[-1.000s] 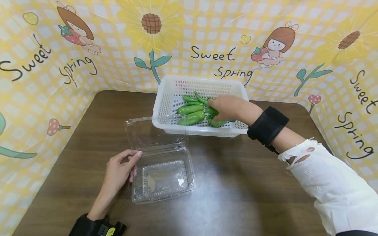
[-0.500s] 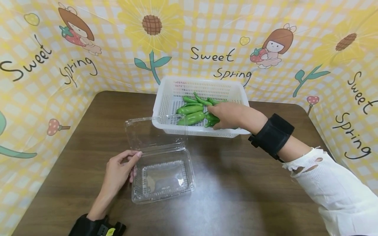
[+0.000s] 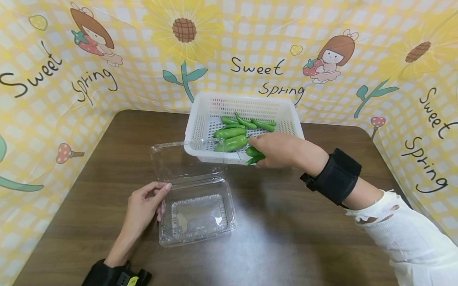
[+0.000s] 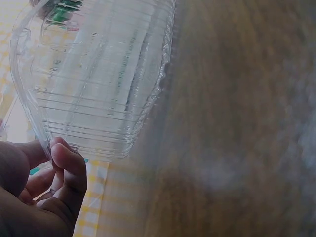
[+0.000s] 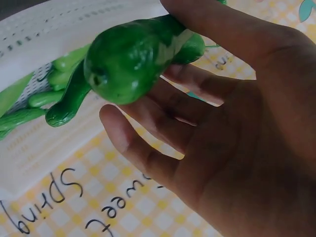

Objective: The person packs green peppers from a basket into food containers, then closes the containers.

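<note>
My left hand [image 3: 144, 206] pinches the left rim of a clear plastic clamshell box [image 3: 198, 234] between thumb and fingers. The box stands on the table with its lid [image 3: 189, 161] raised. Over the front right side of the white basket [image 3: 196, 115], my right hand [image 3: 280, 149] grips several green peppers. In the right wrist view a thick green pepper [image 5: 126, 61] lies between thumb and fingers, with a thin pepper [image 5: 71, 98] beside it. Two plump green peppers [image 3: 230, 143] and several slim ones [image 3: 247, 121] lie in the basket. The palm hides part of the held bunch.
A brown wooden table [image 3: 286, 238] carries the box and basket. Behind it hangs a yellow checked cloth [image 3: 257, 24] with flower prints, close to the basket's back. The raised lid overlaps the basket's front left corner in the head view.
My right hand has moved back toward the front of the basket with green peppers in its grip, uncovering slim peppers at the back. The left hand and the box have stayed put.
</note>
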Motion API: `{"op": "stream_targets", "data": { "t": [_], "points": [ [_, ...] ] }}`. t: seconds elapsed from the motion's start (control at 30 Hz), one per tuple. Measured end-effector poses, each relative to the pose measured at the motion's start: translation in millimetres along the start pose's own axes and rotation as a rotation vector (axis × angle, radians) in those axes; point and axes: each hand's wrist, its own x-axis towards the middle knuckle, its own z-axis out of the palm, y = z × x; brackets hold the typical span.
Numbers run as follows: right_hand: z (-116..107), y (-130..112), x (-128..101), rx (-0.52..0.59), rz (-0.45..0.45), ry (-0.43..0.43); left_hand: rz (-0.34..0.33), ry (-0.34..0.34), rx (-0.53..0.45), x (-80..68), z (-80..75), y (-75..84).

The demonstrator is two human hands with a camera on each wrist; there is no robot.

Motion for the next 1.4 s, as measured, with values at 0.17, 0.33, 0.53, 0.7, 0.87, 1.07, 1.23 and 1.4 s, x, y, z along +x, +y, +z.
{"op": "stream_targets", "data": {
  "t": [0.17, 0.33, 0.53, 0.7, 0.87, 1.07, 1.23, 1.4],
  "points": [
    [2, -12, -2, -0.016, -0.03, 0.003, 0.007, -0.001, 0.004, 0.0, -0.7, 0.0],
    [7, -23, -2, -0.03, -0.057, 0.003, 0.006, -0.005, 0.0, -0.1, -0.6, -0.2],
    [10, -36, 0, -0.069, -0.111, 0.026, 0.001, -0.012, 0.002, -0.2, -1.0, 0.0],
    [12, -49, 4, -0.128, -0.154, 0.062, -0.005, -0.007, -0.007, 0.6, -0.4, 0.5],
    [13, -61, 6, -0.14, -0.175, 0.057, -0.004, -0.006, -0.017, 0.7, 0.0, 0.5],
    [16, -71, 11, -0.161, -0.209, 0.063, 0.004, -0.002, -0.021, 1.0, 0.0, 0.5],
    [21, -80, 15, -0.179, -0.22, 0.076, 0.003, 0.001, -0.024, 1.3, 0.5, 1.0],
    [26, -92, 22, -0.214, -0.206, 0.011, -0.001, 0.0, -0.027, 1.1, 0.8, 0.9]
  ]
}}
